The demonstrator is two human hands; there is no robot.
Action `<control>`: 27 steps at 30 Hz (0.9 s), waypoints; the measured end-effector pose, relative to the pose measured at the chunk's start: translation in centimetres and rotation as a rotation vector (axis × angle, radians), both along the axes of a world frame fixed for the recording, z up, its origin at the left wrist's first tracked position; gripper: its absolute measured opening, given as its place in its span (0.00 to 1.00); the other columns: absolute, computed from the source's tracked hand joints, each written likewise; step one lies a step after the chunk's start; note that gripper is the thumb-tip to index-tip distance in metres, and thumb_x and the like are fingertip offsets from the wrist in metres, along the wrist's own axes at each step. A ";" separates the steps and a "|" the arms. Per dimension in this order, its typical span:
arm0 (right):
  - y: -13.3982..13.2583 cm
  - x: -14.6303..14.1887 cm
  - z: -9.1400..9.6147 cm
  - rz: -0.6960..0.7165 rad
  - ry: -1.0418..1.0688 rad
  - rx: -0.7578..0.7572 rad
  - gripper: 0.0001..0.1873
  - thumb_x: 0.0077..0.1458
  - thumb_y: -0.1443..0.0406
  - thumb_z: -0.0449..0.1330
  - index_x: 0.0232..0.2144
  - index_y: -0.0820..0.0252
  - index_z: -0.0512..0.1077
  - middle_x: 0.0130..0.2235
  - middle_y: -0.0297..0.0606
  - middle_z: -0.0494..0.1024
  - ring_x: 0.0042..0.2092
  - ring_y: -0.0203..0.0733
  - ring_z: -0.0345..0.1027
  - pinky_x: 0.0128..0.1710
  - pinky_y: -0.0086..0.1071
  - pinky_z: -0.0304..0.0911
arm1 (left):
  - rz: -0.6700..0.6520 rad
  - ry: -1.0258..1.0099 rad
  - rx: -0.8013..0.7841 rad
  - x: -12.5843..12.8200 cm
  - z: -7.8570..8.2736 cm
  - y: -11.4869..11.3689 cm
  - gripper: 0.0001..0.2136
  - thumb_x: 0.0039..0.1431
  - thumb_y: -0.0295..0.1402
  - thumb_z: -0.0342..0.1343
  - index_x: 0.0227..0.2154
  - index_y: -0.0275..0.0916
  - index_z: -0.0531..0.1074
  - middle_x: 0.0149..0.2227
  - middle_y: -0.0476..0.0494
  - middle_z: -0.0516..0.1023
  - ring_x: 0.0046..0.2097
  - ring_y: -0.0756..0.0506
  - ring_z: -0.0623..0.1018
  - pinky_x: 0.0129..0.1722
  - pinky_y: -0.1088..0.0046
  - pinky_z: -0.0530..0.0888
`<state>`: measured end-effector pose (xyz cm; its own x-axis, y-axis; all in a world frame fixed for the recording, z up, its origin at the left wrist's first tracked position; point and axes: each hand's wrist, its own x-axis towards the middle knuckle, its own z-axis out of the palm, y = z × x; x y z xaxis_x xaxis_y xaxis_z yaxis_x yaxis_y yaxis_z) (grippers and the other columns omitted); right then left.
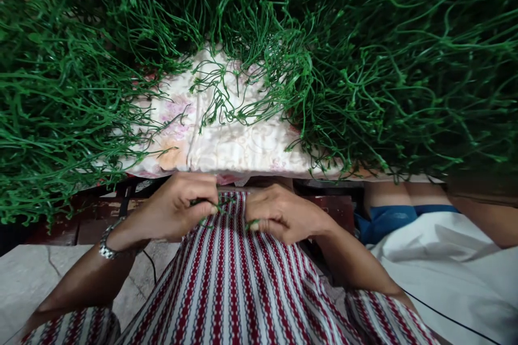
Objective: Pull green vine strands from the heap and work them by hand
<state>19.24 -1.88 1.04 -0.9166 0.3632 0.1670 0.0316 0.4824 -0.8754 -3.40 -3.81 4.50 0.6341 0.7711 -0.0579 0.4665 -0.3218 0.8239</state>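
My left hand [182, 206] and my right hand [279, 214] are both curled over my lap, close together above a red and white striped cloth [234, 280]. Each pinches thin green strands [220, 209] that run between the two hands. My left wrist carries a metal watch [108, 245]. A large heap of the same green stringy stalks [364, 64] fills the upper half of the view.
A pale flowered cushion [226, 140] lies under the green heap, straight ahead of my hands. At the right sits another person's leg with blue and white cloth [404, 221]. Grey stone floor [32, 275] shows at the left, and dark red floor tiles beyond it.
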 end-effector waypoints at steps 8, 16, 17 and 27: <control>0.0 -2.5 0.2 -0.526 0.168 -0.027 0.04 0.60 0.67 0.47 0.34 0.62 0.60 0.33 0.38 0.67 0.35 0.34 0.62 0.36 0.29 0.60 | 0.377 -0.333 -0.078 2.3 -1.1 0.4 0.03 0.52 0.24 0.56 0.24 0.35 0.71 0.24 0.50 0.69 0.28 0.53 0.68 0.29 0.77 0.65; -1.3 -3.8 -0.7 -0.668 0.105 -0.077 0.05 0.60 0.66 0.50 0.38 0.62 0.61 0.31 0.33 0.67 0.31 0.31 0.62 0.31 0.24 0.58 | 0.628 -0.604 -0.230 2.9 -3.2 -0.3 0.01 0.50 0.28 0.59 0.28 0.37 0.73 0.26 0.49 0.72 0.30 0.52 0.70 0.29 0.78 0.67; -1.2 -3.6 -0.6 -0.656 0.099 -0.077 0.06 0.59 0.66 0.51 0.40 0.62 0.61 0.33 0.35 0.68 0.33 0.31 0.63 0.32 0.25 0.59 | 0.636 -0.619 -0.265 2.9 -3.3 -0.4 0.02 0.51 0.29 0.59 0.28 0.37 0.73 0.27 0.49 0.72 0.30 0.52 0.71 0.30 0.77 0.67; -1.0 -3.4 -0.7 -0.505 0.064 0.131 0.11 0.60 0.67 0.48 0.24 0.62 0.60 0.23 0.31 0.60 0.25 0.30 0.53 0.26 0.25 0.51 | 0.603 -0.554 -0.423 2.8 -3.4 -0.3 0.08 0.51 0.33 0.58 0.22 0.35 0.70 0.21 0.51 0.67 0.24 0.53 0.64 0.24 0.78 0.61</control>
<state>15.87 -2.83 0.32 -0.6190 0.7297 0.2904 0.2371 0.5261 -0.8167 -0.63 -4.10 1.07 0.1532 0.9638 -0.2182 -0.0386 0.2264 0.9733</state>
